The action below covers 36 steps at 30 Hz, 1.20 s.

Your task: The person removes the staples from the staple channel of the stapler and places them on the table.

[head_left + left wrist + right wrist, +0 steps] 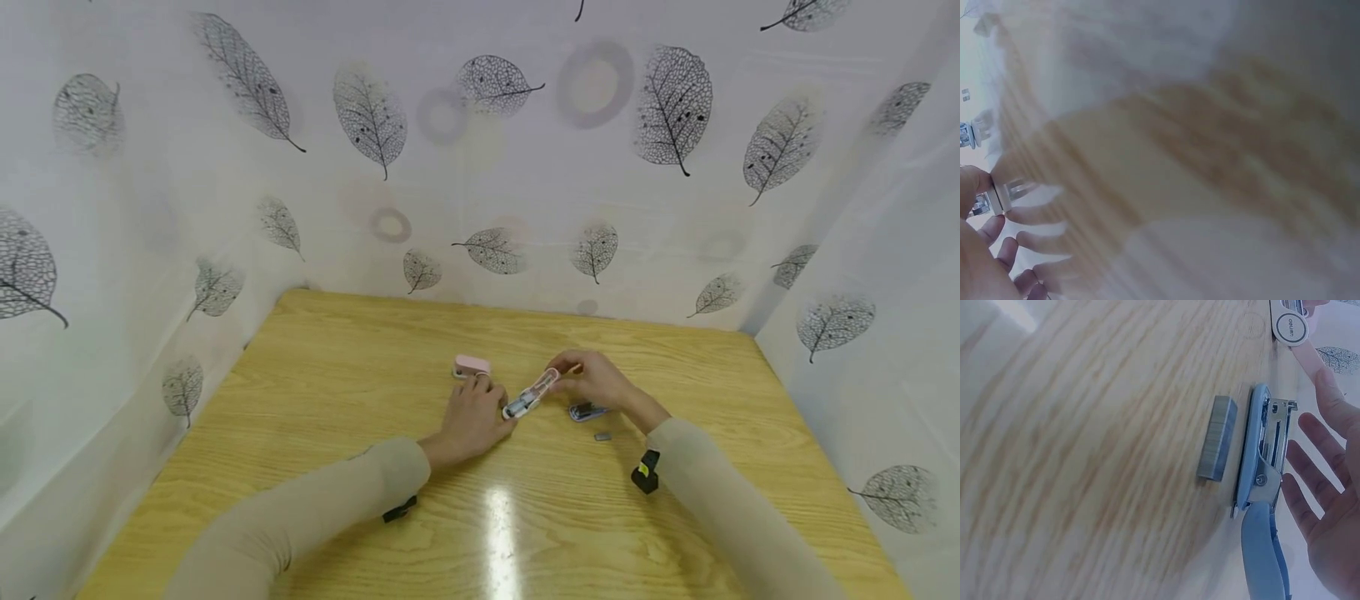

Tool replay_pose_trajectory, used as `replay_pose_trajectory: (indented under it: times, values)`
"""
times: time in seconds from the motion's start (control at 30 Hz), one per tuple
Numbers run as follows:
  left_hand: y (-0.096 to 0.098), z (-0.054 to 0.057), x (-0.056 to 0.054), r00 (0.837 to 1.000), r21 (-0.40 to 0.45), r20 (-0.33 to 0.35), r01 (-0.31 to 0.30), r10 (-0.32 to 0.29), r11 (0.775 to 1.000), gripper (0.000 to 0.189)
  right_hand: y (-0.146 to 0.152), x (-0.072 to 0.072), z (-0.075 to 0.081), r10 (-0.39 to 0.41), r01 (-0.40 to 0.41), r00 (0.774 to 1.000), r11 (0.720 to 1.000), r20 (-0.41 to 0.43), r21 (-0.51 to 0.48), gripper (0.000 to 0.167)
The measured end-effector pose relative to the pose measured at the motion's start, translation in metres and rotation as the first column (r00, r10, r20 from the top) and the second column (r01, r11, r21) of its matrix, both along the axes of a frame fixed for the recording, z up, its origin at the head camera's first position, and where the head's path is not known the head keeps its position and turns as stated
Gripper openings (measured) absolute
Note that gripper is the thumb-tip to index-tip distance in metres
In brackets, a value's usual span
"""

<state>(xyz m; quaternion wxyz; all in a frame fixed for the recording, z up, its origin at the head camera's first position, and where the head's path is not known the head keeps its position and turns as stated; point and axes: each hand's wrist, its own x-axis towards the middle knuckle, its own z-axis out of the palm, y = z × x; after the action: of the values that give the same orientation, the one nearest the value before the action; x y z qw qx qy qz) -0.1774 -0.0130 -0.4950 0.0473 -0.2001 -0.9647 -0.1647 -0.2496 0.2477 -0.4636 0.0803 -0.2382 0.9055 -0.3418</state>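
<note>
A white and pink stapler [531, 395], its metal channel exposed, is held up between both hands. My left hand [472, 419] pinches its near left end; in the left wrist view, thumb and fingertips are at its pale end [1001, 199]. My right hand [596, 380] holds the far end, and the right wrist view has the thumb on the pink part [1311, 361], with the other fingers spread. Just below that hand lies a blue stapler [1261, 450], opened out. Beside it is a short strip of staples [1217, 439].
Another pink stapler [472, 365] rests on the wooden table [337, 358], just beyond the left hand's fingers. A pale curtain with a leaf pattern [495, 183] borders the table at the back and sides.
</note>
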Motion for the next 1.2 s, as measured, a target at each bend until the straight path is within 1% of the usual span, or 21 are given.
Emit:
replay_pose_trajectory:
  times: [0.17, 0.33, 0.4, 0.47, 0.6, 0.67, 0.77, 0.87, 0.93, 1.0, 1.07, 1.13, 1.2]
  values:
    - [0.001, 0.001, 0.001, 1.0, -0.002, -0.005, -0.002, 0.002, 1.0, 0.033, 0.001, 0.002, 0.0, -0.004, 0.003, 1.0, 1.0, -0.015, -0.011, 0.029]
    - [0.001, 0.002, 0.001, 1.0, -0.006, -0.007, -0.004, 0.004, 1.0, 0.034, 0.006, 0.01, 0.003, -0.042, 0.04, 0.999, 0.996, -0.025, -0.085, 0.039]
    - [0.001, 0.001, 0.001, 1.0, -0.003, -0.011, -0.003, 0.003, 1.0, 0.033, 0.008, 0.014, 0.005, -0.071, 0.066, 0.997, 0.991, -0.033, -0.116, 0.04]
    - [0.001, 0.001, 0.002, 1.0, 0.005, -0.018, -0.003, 0.003, 1.0, 0.033, 0.009, 0.019, 0.006, -0.122, 0.116, 0.992, 0.984, -0.042, -0.133, 0.038]
    - [0.001, 0.003, 0.003, 1.0, 0.018, -0.019, -0.007, 0.007, 1.0, 0.033, 0.007, 0.032, 0.009, -0.24, 0.233, 0.971, 0.957, -0.019, -0.175, 0.033]
    - [0.001, 0.004, 0.003, 1.0, 0.016, -0.016, -0.01, 0.01, 1.0, 0.033, 0.004, 0.039, 0.011, -0.283, 0.282, 0.959, 0.937, 0.025, -0.208, 0.032]
    - [0.001, 0.004, 0.003, 1.0, 0.01, -0.011, -0.009, 0.009, 1.0, 0.034, 0.001, 0.048, 0.013, -0.3, 0.332, 0.942, 0.897, 0.148, -0.292, 0.035]
    - [0.002, 0.002, 0.003, 1.0, 0.003, -0.014, -0.006, 0.006, 1.0, 0.034, -0.003, 0.055, 0.017, -0.291, 0.394, 0.909, 0.835, 0.299, -0.384, 0.04]
    - [0.002, 0.002, 0.002, 1.0, 0.002, -0.015, -0.005, 0.005, 1.0, 0.034, -0.007, 0.06, 0.019, -0.271, 0.428, 0.882, 0.803, 0.386, -0.415, 0.045]
    - [0.002, 0.001, 0.002, 1.0, 0.0, -0.015, -0.004, 0.004, 1.0, 0.034, -0.011, 0.063, 0.02, -0.265, 0.459, 0.855, 0.786, 0.445, -0.414, 0.046]
    - [0.001, 0.001, 0.002, 1.0, -0.002, -0.013, -0.004, 0.004, 1.0, 0.034, -0.016, 0.065, 0.021, -0.265, 0.48, 0.833, 0.782, 0.486, -0.396, 0.045]
    - [0.001, 0.001, 0.001, 1.0, -0.008, -0.014, -0.003, 0.003, 1.0, 0.034, -0.022, 0.066, 0.019, -0.272, 0.492, 0.821, 0.782, 0.502, -0.381, 0.042]
    - [0.001, 0.002, 0.0, 1.0, -0.012, -0.016, -0.003, 0.003, 1.0, 0.034, -0.029, 0.065, 0.017, -0.278, 0.505, 0.812, 0.775, 0.513, -0.379, 0.038]
